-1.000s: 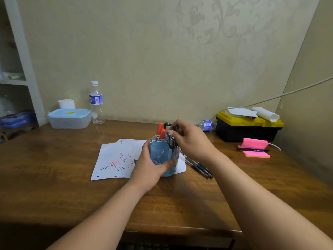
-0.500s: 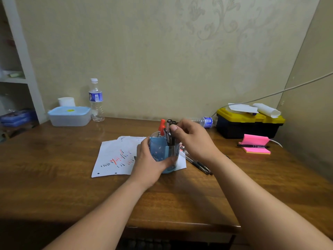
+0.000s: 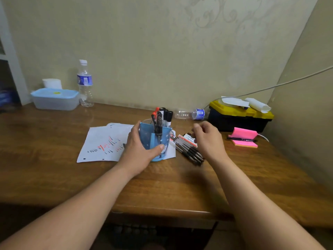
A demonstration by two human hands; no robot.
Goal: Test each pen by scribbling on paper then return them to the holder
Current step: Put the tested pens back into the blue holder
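Beside holder lie loose pens, toolbox behind

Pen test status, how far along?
Done: red and black scribbles on the paper, several pens standing in the blue holder. In hand: left hand grips the holder; right hand is over the loose pens, grip unclear. Left: that row of pens beside the holder on the table.
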